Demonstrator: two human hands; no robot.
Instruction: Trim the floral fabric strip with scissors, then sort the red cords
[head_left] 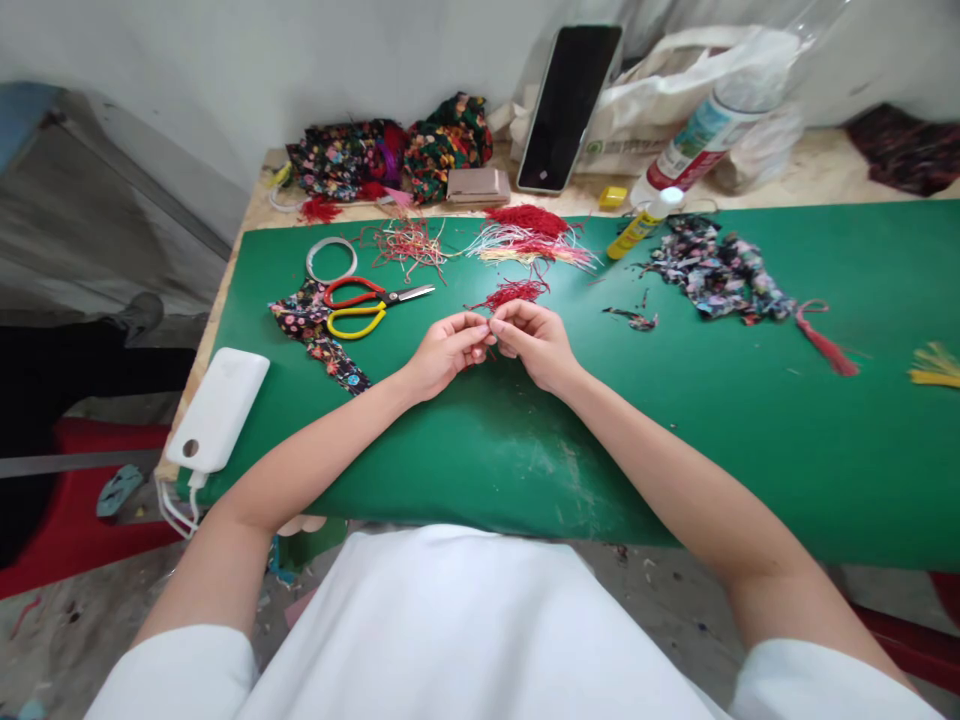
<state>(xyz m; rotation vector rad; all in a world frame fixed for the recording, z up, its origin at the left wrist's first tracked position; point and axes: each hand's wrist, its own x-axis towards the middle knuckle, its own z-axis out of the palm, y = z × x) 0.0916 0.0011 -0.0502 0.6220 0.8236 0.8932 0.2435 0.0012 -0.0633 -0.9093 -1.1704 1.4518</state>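
Observation:
My left hand [452, 350] and my right hand [534, 343] meet over the green mat, fingertips pinched together and touching. Between them is a thin red cord [491, 352], mostly hidden by the fingers; only a short bit shows below. Just behind my fingers lies a small heap of red cords [517, 292]. Farther back are a bundle of red, white and pink cords [532, 238] and a loose tangle of reddish-tan cords [409, 245]. Scissors [358, 305] with one red and one yellow handle rest left of my left hand, on a strip of dark floral fabric [304, 318].
A roll of tape [331, 260] and a white power bank [219, 410] are on the left. Along the back stand a phone [570, 110], a glue stick [645, 222] and a bottle [697, 145]. Floral scraps [712, 270] and a pink tassel [825, 340] lie to the right.

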